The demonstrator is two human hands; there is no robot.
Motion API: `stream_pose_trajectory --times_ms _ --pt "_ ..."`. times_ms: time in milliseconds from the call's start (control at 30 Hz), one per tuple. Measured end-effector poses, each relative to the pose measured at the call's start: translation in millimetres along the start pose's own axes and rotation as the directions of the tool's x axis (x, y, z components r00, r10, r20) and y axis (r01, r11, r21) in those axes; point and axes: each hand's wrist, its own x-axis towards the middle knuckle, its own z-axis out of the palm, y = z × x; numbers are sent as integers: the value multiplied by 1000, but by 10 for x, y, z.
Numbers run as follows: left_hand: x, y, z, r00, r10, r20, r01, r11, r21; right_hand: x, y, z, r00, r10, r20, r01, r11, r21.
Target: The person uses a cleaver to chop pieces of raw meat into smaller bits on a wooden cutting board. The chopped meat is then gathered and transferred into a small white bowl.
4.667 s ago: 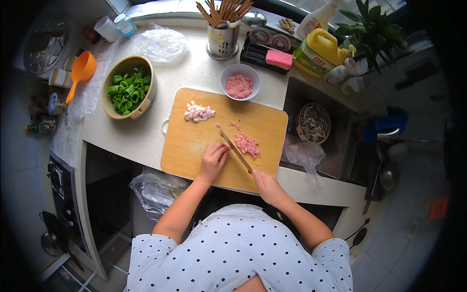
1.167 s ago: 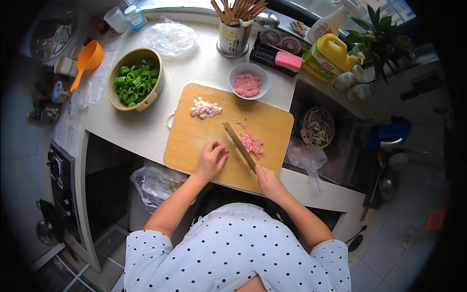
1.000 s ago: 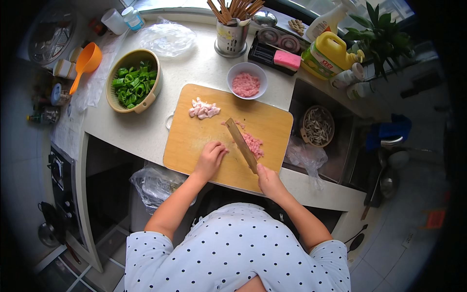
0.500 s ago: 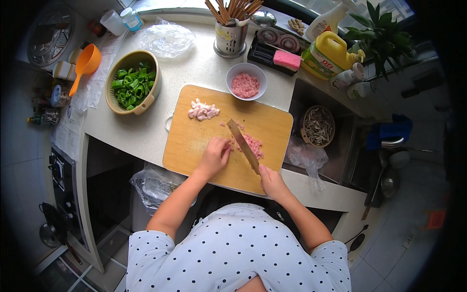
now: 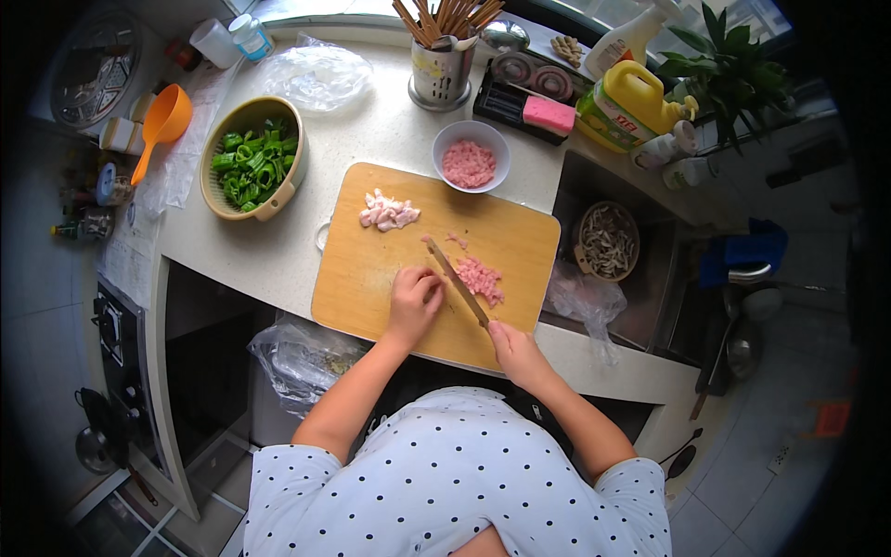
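Note:
My right hand (image 5: 518,355) grips the handle of a kitchen knife (image 5: 457,282), its blade slanting up and left over the wooden cutting board (image 5: 357,288). Close to the blade's left side, my left hand (image 5: 414,303) rests on the board with its fingers curled together; whatever is under or between the fingertips is hidden. Diced pink meat (image 5: 480,280) lies right of the blade, with a few small scraps (image 5: 457,239) above it. A pile of paler, fatty meat pieces (image 5: 388,212) sits at the board's upper left.
Beyond the board stands a white bowl (image 5: 501,148) of minced meat. Cut green peppers fill a beige basket (image 5: 302,167) at left. A sink (image 5: 640,311) on the right holds a basket of grey strips (image 5: 608,243). Chopsticks stand in a metal holder (image 5: 440,79) at the back.
The knife has shifted a little left, and its blade shows narrower, turned more edge-on. My right hand moved slightly left with it. My left hand's fingers have curled in more.

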Motion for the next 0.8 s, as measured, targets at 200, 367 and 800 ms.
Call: stream_pose_trajectory --times_ms 200,367,800 --pt "-51 -32 -17 1000 -18 -9 17 998 -65 -17 17 26 999 -34 -14 33 999 -36" --pt "-58 -96 -20 998 64 5 -64 997 -43 -73 76 167 994 -102 -45 99 993 -60" --pt "-104 -161 -48 996 91 11 -90 994 -56 204 299 290 997 -57 -59 52 995 -84"
